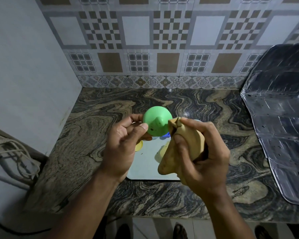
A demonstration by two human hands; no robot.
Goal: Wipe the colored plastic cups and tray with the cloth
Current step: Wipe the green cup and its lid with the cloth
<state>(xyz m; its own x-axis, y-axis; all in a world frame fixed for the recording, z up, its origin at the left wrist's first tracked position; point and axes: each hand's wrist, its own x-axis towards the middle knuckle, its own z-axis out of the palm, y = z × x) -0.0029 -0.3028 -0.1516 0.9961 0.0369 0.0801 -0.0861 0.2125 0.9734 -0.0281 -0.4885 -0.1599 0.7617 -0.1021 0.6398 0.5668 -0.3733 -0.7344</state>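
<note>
From the head camera: the left hand [123,144] grips the green cup [156,122] by its rim, held up over the far end of the tray [143,163], bottom facing us. The right hand [202,152] clutches the bunched tan cloth [183,144], its tip touching the cup's right side. So this looks like the cup-wiping step; dark specks sit on the green base, and the next move probably calls for rubbing the cloth across them. A yellow cup [139,145] and a blue one [166,135] peek out below, on the tray on the table [93,118]. No readable writing anywhere.
</note>
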